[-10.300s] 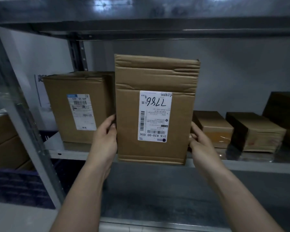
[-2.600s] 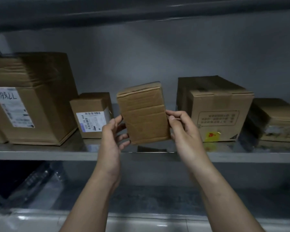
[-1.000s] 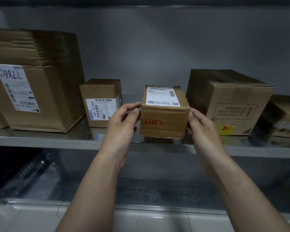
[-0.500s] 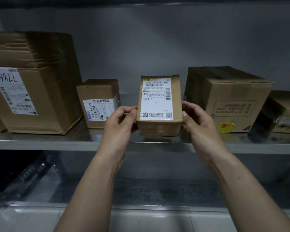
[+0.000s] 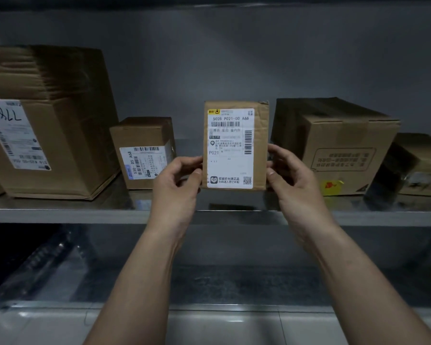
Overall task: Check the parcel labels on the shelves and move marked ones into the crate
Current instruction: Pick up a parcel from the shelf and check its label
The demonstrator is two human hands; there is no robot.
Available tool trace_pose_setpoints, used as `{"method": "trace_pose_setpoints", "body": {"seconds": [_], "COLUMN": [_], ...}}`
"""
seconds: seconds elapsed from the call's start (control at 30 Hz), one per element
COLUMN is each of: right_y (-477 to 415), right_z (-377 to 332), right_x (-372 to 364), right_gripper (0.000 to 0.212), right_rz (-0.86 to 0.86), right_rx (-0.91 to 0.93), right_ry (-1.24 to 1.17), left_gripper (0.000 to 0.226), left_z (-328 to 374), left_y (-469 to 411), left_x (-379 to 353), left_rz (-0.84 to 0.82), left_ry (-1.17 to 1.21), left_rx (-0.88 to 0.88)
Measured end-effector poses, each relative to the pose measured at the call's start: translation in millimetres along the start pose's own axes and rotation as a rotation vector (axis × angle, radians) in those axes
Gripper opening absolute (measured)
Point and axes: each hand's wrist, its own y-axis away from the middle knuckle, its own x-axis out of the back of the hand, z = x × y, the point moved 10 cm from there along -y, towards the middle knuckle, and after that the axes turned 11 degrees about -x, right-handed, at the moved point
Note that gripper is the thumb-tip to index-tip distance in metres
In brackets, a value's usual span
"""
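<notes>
The left grip (image 5: 176,185) and right grip (image 5: 294,185) were clamped on the side edges of a small brown parcel (image 5: 260,145), held upright just above the metal shelf (image 5: 60,215). Its white label (image 5: 230,168) faced the camera and read 502B P021-00 A68, with barcodes and a yellow corner mark. Just left stood a small labelled box (image 5: 142,135), and beyond it a large box (image 5: 67,115) marked 7786 upside down. To the right sat a printed carton (image 5: 343,145) with a yellow sticker (image 5: 330,186). Thumbs pressed the front edges, fingers curled behind, both forearms reaching upward.
</notes>
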Motion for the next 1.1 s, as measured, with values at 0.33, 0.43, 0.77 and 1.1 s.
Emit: {"method": "trace_pose_setpoints", "body": {"seconds": [0.33, 0.43, 0.77, 1.1], "right_y": [1.9, 1.8, 1.5, 4.8], "right_z": [0.6, 0.6, 25.8, 36.5], "right_x": [-13.8, -18.6, -41.8, -65.0], "right_gripper": [0.049, 0.050, 0.064, 0.060], "right_rz": [-0.051, -0.072, -0.065, -0.154], "right_rx": [-0.044, -0.048, -0.125, -0.178], "right_ry": [-0.013, -0.017, 0.122, 0.091], "left_gripper": [0.026, 0.030, 0.044, 0.028], "left_z": [2.8, 1.2, -8.5, -25.1], "left_y": [1.6, 1.5, 3.4, 7.3], "left_x": [3.7, 2.9, -15.7, -17.7], "left_rz": [0.049, 0.050, -0.079, -0.134], "left_ry": [-0.027, -0.041, -0.078, -0.027], "left_rx": [0.027, 0.041, 0.079, 0.149]}}
